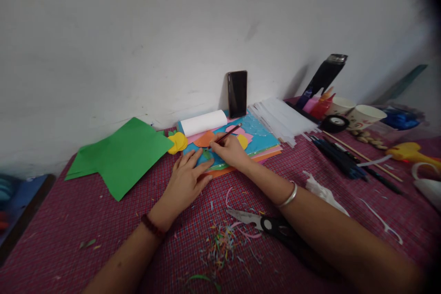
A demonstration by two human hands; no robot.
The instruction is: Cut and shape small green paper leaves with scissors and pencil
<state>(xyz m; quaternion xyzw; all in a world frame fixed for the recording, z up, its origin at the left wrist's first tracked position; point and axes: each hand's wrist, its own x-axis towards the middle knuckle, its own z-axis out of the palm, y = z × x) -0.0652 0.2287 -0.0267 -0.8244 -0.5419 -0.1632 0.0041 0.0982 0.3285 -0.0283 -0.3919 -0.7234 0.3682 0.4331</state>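
My right hand (pixel 227 149) grips a dark pencil (pixel 230 132), its tip low over the blue sheet. My left hand (pixel 186 177) lies flat with fingers spread, its fingertips at a small green paper piece (pixel 206 153) on the stack of coloured sheets (pixel 262 140). Just beyond the hands is an orange paper cutout (pixel 205 139). Several yellow round cutouts (pixel 178 143) sit left of it. A pink petal-edged cutout (pixel 245 136) and a yellow circle (pixel 242 141) lie right of the pencil. My fingers partly hide the green piece and the pencil tip.
A large green sheet (pixel 127 156) lies left. A white roll (pixel 204 122) and a leaning phone (pixel 237 94) stand behind. Scissors (pixel 248 217) rest under my right forearm by paper shreds (pixel 223 243). White strips (pixel 282 117), pens (pixel 339 156), paper cups (pixel 365 116) and a yellow glue gun (pixel 409 152) occupy the right.
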